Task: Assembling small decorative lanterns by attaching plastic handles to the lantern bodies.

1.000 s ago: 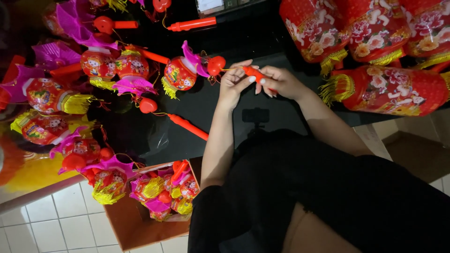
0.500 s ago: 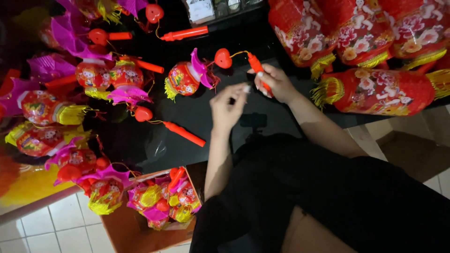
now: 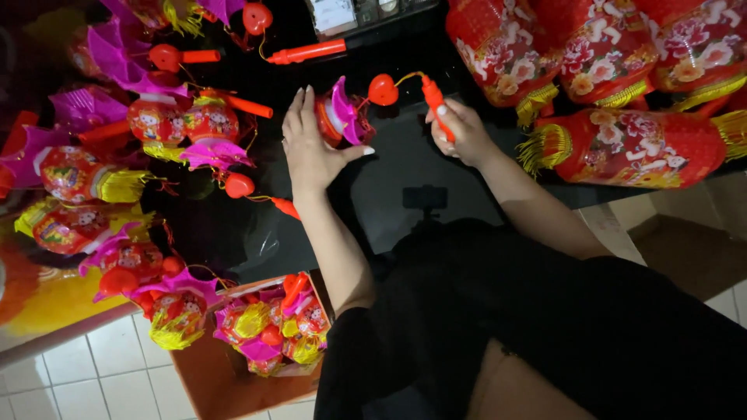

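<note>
My left hand (image 3: 310, 148) lies with fingers spread against a small red lantern (image 3: 336, 118) with a magenta top, on the black glossy table (image 3: 405, 167). My right hand (image 3: 461, 131) grips the red plastic handle stick (image 3: 434, 99) of that lantern. A thin wire runs from the stick's tip to a red heart-shaped piece (image 3: 383, 89) just above the lantern. The lantern's lower part is hidden behind my left palm.
Several small red and magenta lanterns (image 3: 183, 124) with yellow tassels crowd the table's left side. Large red flowered lanterns (image 3: 622, 148) lie at the right. A box (image 3: 268, 327) of small lanterns stands on the tiled floor. A loose red stick (image 3: 307, 53) lies at the back.
My left hand has moved left from the stick and now presses against the lantern's body. My right hand has kept its hold of the stick.
</note>
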